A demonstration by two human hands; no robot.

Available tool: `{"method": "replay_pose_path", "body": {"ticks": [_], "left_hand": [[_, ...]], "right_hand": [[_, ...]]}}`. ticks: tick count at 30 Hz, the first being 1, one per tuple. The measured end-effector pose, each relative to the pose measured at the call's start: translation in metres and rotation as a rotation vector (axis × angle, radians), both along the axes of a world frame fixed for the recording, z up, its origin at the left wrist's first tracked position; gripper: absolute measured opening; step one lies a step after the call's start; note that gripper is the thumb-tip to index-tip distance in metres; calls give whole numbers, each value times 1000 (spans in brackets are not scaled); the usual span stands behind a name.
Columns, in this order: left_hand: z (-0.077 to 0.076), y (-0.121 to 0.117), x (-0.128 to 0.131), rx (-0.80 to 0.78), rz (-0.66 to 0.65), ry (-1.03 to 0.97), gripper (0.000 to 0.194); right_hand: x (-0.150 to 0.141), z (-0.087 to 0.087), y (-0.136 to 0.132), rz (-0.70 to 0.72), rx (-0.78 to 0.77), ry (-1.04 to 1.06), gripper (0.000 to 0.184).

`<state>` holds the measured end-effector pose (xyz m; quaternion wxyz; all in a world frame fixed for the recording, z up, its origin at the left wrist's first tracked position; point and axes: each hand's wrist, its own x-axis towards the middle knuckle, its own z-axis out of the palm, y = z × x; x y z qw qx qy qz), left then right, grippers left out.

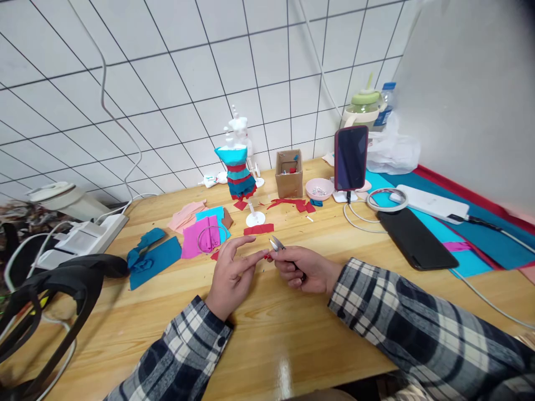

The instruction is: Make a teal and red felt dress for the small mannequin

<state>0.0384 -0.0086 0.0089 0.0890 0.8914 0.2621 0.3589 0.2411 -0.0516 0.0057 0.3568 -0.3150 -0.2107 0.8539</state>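
Note:
My right hand [307,268] is wrapped round small scissors [276,243], the blades pointing up and left past the thumb. At its thumb tip is a tiny red scrap [266,256], probably crepe paper. My left hand [234,273] has its fingers apart, and one fingertip touches the red scrap. Beyond the hands stands a small white mannequin [253,218] wearing a dress [238,174] of blue, red and teal bands. A red strip [258,229] lies at the foot of its stand. More red scraps [300,205] lie to the right.
Pink paper [194,239] and teal paper [156,264] lie at left, near a power strip [100,234] and black headset [83,295]. Behind are a cardboard box [289,184], a pink bowl [320,192] and a phone on a stand [351,159]. A black phone [418,239] lies right.

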Motion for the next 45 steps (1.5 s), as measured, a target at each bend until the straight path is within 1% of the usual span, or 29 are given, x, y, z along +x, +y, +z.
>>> {"method": "replay_pose_path", "body": {"ticks": [2,4,8,11,13,15,17,18,20,22,23,25,28,32,35,37,40,43,45], "left_hand": [[-1,1,0,-2,-4,-3,42],[-1,1,-1,4,-9,2,42],[-1,1,-1,29,-10,24,42],[0,1,-1,47,-6,31,40],[0,1,-1,54,38,27,38],[0,2,-1,35,114,12,36],[1,1,0,-24,175,-19,33],[2,0,1,-75,183,-32,30],[4,-2,3,-217,152,-44,24],[6,-4,7,-354,109,-46,20],[6,-5,8,-398,96,-45,19],[6,-6,11,-430,91,-47,17],[5,-7,13,-425,93,-69,14],[6,-6,12,-402,72,-86,11],[6,-5,11,-444,95,-143,13],[4,-4,11,-523,124,-220,14],[1,-2,10,-719,151,-341,19],[-1,-2,11,-899,142,-426,22],[-1,-3,12,-953,119,-448,23]], "right_hand": [[0,0,0,-21,6,-17,13],[-1,1,0,-35,34,-56,17],[-5,3,-2,-68,123,-169,26],[-8,4,-3,-98,197,-235,26],[-9,5,-3,-135,250,-285,24],[-9,4,-3,-194,311,-357,25],[-9,2,-2,-255,400,-483,24],[-9,0,-2,-279,464,-570,23],[-9,-2,-2,-306,613,-756,19],[-10,-4,-4,-319,741,-895,15],[-11,-5,-5,-320,786,-934,14],[-12,-5,-8,-326,839,-975,13],[-13,-4,-10,-323,861,-1001,13],[-12,-2,-11,-312,828,-977,15],[-10,-1,-12,-304,801,-920,21],[-10,-1,-13,-282,807,-915,26],[-11,-2,-14,-192,870,-976,27],[-13,-3,-15,-87,925,-1035,25],[-13,-1,-16,-61,955,-1063,24]]}}
